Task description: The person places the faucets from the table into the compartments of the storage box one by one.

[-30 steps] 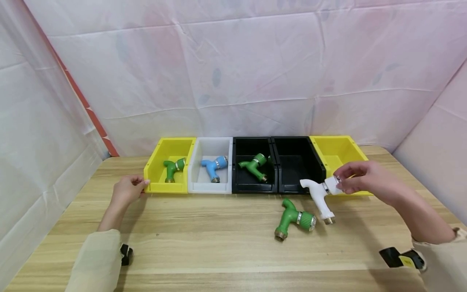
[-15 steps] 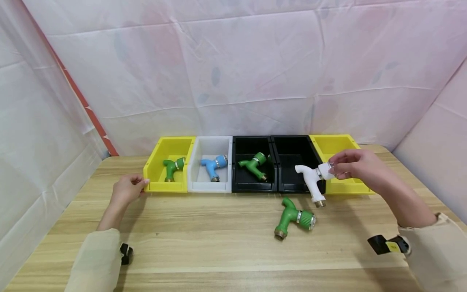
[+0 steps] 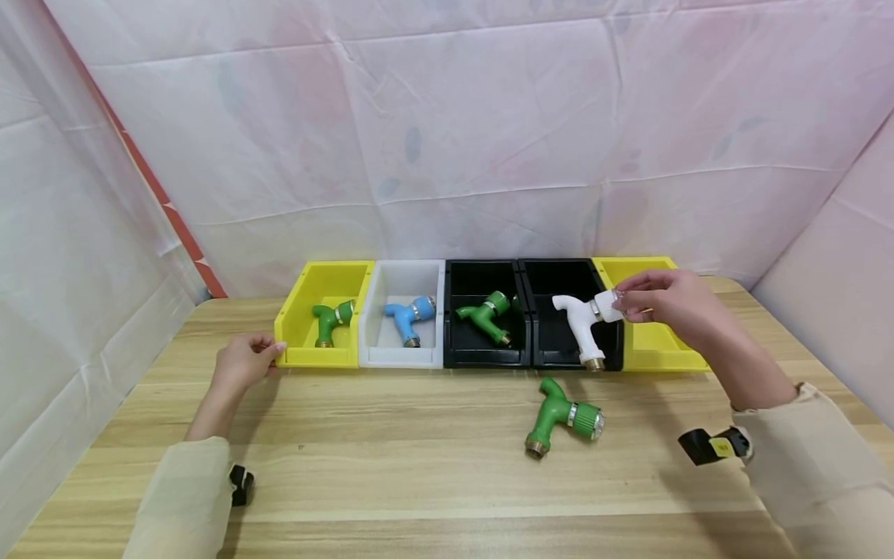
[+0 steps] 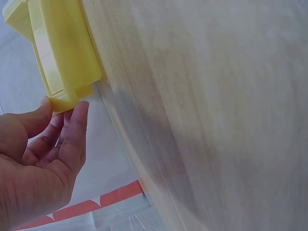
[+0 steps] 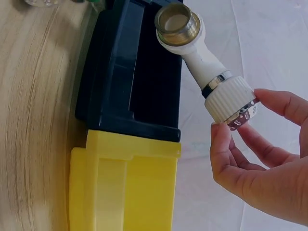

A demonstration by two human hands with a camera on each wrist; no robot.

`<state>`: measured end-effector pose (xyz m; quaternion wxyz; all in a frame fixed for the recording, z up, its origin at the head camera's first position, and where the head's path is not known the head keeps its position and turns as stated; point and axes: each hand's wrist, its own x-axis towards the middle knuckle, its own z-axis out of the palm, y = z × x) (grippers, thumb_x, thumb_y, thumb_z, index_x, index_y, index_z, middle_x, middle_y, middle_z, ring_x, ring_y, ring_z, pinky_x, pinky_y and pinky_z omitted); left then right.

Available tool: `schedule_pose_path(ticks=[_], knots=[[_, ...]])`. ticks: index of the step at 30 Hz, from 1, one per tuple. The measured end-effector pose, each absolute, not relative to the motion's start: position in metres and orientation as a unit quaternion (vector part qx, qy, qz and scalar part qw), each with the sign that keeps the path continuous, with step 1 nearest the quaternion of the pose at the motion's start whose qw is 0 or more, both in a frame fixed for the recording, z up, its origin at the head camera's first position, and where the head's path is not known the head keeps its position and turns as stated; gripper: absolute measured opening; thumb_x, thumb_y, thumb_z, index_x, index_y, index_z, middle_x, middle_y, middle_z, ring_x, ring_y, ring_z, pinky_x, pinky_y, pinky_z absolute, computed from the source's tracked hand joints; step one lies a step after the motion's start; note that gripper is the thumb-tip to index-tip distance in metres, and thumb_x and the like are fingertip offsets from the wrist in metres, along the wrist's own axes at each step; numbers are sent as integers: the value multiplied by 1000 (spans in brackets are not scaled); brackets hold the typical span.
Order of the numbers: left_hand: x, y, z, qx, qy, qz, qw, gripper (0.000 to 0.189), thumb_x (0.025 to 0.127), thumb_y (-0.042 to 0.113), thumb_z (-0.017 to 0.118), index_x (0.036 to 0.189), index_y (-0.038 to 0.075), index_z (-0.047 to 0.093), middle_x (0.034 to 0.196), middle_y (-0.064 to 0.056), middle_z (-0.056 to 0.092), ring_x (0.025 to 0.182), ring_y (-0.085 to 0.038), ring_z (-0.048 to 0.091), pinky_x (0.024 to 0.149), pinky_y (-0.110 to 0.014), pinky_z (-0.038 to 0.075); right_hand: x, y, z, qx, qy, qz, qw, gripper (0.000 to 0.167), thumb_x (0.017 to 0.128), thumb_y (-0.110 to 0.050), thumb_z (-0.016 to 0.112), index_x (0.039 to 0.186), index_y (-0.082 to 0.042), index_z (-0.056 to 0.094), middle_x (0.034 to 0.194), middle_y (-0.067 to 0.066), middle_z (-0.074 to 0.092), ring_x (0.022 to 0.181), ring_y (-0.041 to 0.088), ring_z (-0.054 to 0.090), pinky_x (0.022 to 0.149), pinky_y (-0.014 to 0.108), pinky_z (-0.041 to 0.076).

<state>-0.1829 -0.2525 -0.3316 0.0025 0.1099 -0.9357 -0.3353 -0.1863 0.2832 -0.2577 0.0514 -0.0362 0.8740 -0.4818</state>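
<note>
My right hand (image 3: pixel 667 307) pinches a white faucet (image 3: pixel 580 322) by its ribbed knob. The faucet hangs over the right black bin (image 3: pixel 566 361), its brass threaded end (image 5: pixel 177 24) downward. At the far left, my left hand (image 3: pixel 243 363) grips the front corner of a yellow bin (image 3: pixel 317 359) between thumb and fingers, as the left wrist view also shows on that bin (image 4: pixel 67 53). A green faucet (image 3: pixel 559 419) lies on the table in front of the black bins.
Inside the left yellow bin lies a green faucet (image 3: pixel 331 322). The white bin (image 3: pixel 401 359) holds a blue faucet (image 3: pixel 410 318), and the left black bin (image 3: pixel 486 359) a green faucet (image 3: pixel 486 317). Another yellow bin (image 3: pixel 660 361) ends the row at right. A fabric backdrop (image 3: pixel 475 116) hangs behind.
My right hand has carried the white faucet left and away from me, from before the right yellow bin to over the right black bin. The left hand stays at its bin.
</note>
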Motion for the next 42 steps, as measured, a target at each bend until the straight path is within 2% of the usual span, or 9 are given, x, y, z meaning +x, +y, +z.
schedule_pose_path(ticks=[10,16,23,33,42], knots=[[-182,-252,-330,108,-934,-340,2,24,93,19,53,91,-4,57,81,-13,57,69,-20,55,57,-24,46,-196,275,-259,-19,853,-520,47,42,89,-15,59,116,14,44,79,-9,63,70,8,61,69,24,51],[-182,-250,-331,121,-930,-347,-3,25,93,20,54,93,-5,57,83,-14,56,70,-20,55,57,-24,47,-202,270,-259,-4,856,-515,37,45,89,-19,60,118,13,44,79,-9,62,69,9,61,70,25,51],[-182,-250,-330,124,-931,-342,-4,24,93,19,53,93,-4,58,83,-14,56,70,-20,54,58,-24,46,-208,265,-257,4,856,-516,18,41,91,-17,55,116,14,43,78,-11,60,68,8,60,70,25,51],[-181,-251,-331,116,-934,-339,0,25,93,20,54,92,-5,58,82,-14,56,70,-20,53,57,-24,45,-219,257,-259,30,866,-499,-9,43,90,-20,59,117,10,45,104,15,52,72,8,59,72,22,50],[-182,-251,-331,116,-934,-337,-1,24,93,20,53,91,-4,57,81,-13,56,70,-20,53,57,-24,45,-225,249,-270,29,902,-430,-31,42,86,-24,65,113,6,51,106,21,55,76,22,59,68,24,50]])
